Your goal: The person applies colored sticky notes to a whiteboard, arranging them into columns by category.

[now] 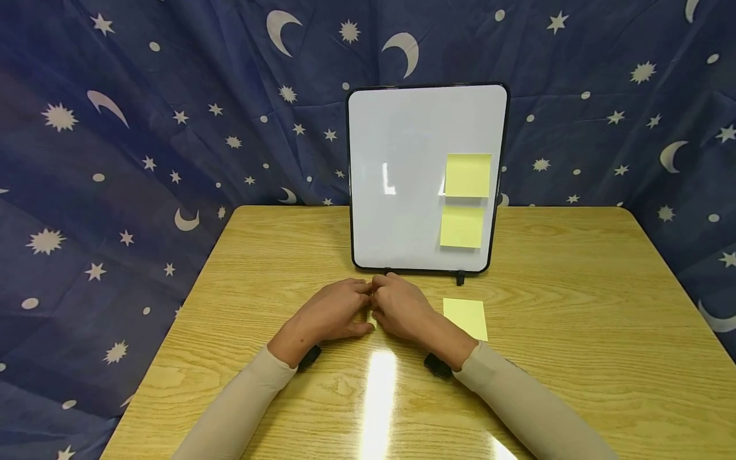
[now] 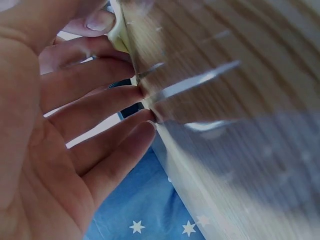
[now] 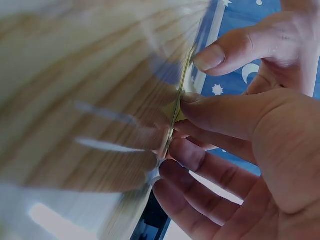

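Note:
Both hands meet over a yellow sticky note (image 1: 371, 317) on the wooden table, just in front of the whiteboard (image 1: 402, 166). Fingers cover most of the note. My left hand (image 1: 336, 311) has its fingertips resting on the tabletop, and its thumb lies by the note's near edge. My right hand (image 1: 402, 306) pinches the note between thumb and fingers. In the left wrist view, part of the note (image 2: 119, 40) curves up from the surface. From the right wrist, the note (image 3: 179, 112) appears almost edge-on beside the right thumb.
Two yellow sticky notes, an upper one (image 1: 468, 175) and a lower one (image 1: 462, 227), are on the board's right side. Another note (image 1: 466, 318) lies flat right of the hands. Small black feet (image 1: 460, 277) support the board. A star-patterned blue cloth (image 1: 230, 96) hangs behind the table (image 1: 575, 306).

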